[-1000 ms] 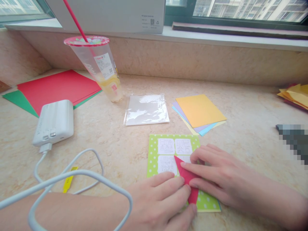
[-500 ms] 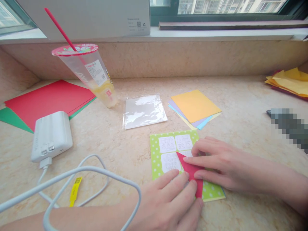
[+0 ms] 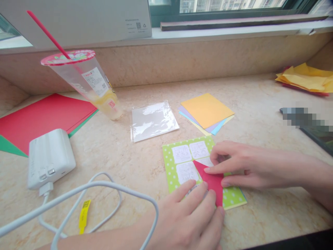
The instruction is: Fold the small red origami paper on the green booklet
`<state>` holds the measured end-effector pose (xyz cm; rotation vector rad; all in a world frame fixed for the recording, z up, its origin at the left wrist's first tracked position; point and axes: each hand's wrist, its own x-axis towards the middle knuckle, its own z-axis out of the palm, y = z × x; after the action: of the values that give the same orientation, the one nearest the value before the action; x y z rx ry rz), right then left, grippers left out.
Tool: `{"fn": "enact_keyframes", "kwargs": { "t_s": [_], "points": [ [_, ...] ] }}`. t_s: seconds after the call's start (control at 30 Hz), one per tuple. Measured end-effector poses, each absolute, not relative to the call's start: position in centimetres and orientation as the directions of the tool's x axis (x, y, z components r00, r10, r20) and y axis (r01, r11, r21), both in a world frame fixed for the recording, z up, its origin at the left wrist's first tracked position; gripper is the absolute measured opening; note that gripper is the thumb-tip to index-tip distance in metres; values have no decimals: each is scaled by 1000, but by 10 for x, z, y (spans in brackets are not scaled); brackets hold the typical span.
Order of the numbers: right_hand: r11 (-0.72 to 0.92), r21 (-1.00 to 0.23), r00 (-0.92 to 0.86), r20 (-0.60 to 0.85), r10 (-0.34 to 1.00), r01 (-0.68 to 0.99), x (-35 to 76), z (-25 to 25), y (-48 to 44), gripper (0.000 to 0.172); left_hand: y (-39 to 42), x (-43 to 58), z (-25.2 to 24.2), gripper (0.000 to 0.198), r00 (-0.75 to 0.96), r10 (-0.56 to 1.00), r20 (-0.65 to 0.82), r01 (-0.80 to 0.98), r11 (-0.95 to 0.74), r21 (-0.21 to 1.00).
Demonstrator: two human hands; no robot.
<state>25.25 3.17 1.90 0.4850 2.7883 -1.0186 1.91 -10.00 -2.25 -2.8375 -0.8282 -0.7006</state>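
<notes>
A small folded piece of red paper lies on a green booklet with white polka dots and white drawing panels. From the right, my right hand holds the paper, its index fingertip on the upper part and its thumb by the right edge. My left hand comes in from the lower left, with its curled fingers against the paper's lower left edge and over the booklet's bottom. Those fingers cover the lower end of the paper.
Colored square sheets and a clear-wrapped white packet lie behind the booklet. On the left are a tilted drink cup, red sheets, a white power bank and its looping cable. Yellow paper and a dark, blurred-out object lie right.
The view has turned slightly to the right. My left fingers have slid a little along the red paper, and more of its red surface shows. My right hand keeps its hold.
</notes>
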Motion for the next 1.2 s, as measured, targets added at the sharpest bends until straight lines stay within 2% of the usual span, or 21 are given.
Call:
{"fn": "enact_keyframes", "kwargs": {
  "t_s": [0.23,0.47,0.8,1.2],
  "points": [
    [728,-601,-943,-197,267,331,252,15,32,25,-99,18,-22,26,754,463,467,536,-843,-30],
    [730,-594,-941,-200,274,339,253,16,31,28,-101,14,-15,33,816,486,313,520,-853,-30],
    [729,-603,-944,-159,288,324,252,17,30,24,-103,13,-18,31,815,487,313,521,-853,-30],
    [722,-609,-944,-188,271,328,252,15,31,26,-99,13,-15,35,822,456,341,500,-865,-46]
  ]
}}
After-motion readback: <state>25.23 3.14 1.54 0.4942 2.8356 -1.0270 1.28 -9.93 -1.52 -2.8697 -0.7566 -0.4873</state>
